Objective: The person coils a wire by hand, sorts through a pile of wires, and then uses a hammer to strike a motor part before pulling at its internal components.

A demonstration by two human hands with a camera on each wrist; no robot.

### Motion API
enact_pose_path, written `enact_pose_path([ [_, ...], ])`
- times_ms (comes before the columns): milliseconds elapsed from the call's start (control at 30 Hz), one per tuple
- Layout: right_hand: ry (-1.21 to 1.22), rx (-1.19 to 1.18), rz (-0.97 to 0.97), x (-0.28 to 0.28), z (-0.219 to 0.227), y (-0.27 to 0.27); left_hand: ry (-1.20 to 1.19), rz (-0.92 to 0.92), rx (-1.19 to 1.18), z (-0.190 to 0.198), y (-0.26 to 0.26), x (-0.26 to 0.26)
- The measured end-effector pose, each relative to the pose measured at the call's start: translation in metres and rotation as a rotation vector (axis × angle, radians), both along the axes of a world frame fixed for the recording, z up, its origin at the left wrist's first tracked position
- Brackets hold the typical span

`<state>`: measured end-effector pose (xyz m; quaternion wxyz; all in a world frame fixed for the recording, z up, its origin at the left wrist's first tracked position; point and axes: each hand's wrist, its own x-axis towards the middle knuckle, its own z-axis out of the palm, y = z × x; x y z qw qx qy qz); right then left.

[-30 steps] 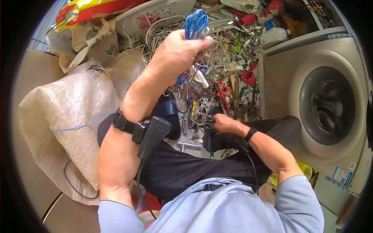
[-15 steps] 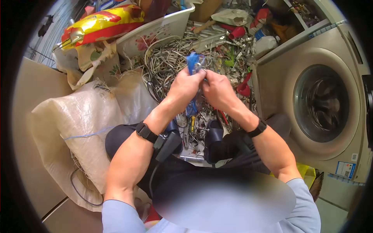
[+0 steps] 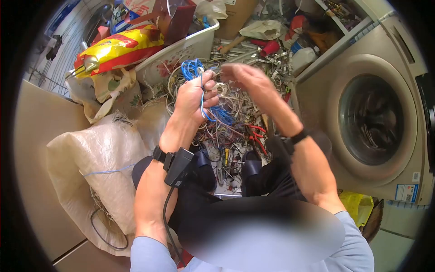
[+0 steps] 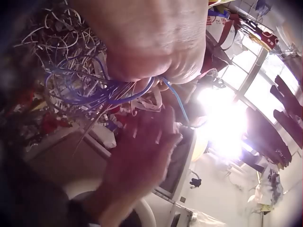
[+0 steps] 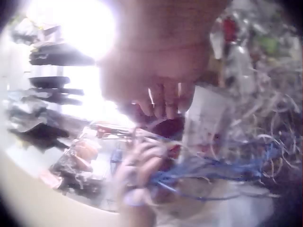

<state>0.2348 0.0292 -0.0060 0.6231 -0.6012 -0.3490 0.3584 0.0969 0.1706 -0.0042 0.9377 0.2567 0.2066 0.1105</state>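
Note:
Blue wire (image 3: 192, 69) is gathered in a looped bundle that my left hand (image 3: 195, 95) grips with curled fingers. Loops stick out above the thumb, and loose strands (image 3: 222, 116) hang below the little finger. One lighter blue end runs down across the palm side. My right hand (image 3: 251, 83), blurred by motion, is a short way to the right of the bundle with its fingers extended toward it. In the left wrist view, the right hand (image 4: 142, 149) shows loose fingers close to the blue strands (image 4: 109, 92), holding nothing visible.
Tangled pale cables (image 3: 174, 86) and metal scraps cover the floor ahead. Red-handled pliers (image 3: 258, 138) and a yellow-handled tool (image 3: 226, 156) lie near the slippers. A white tub (image 3: 181, 50) stands behind, a woven sack (image 3: 97, 167) at left, a washing machine (image 3: 369, 118) at right.
The left hand came down from high with the blue bundle, met the right hand, then shifted left. The right hand rose from near the slippers to the bundle and has now drawn apart from it.

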Motion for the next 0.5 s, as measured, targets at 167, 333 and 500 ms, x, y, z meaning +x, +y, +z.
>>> enact_pose_path([
  [167, 0.776, -0.147, 0.317, -0.060, -0.060, -0.006, -0.219, 0.044, -0.035, 0.013, 0.025, -0.002],
  [333, 0.435, -0.176, 0.220, -0.034, -0.012, -0.049, 0.271, 0.230, 0.820, 0.005, 0.026, -0.009],
  [500, -0.538, -0.171, 0.058, 0.005, 0.056, -0.035, 0.257, -0.368, 0.693, 0.014, -0.026, -0.006],
])
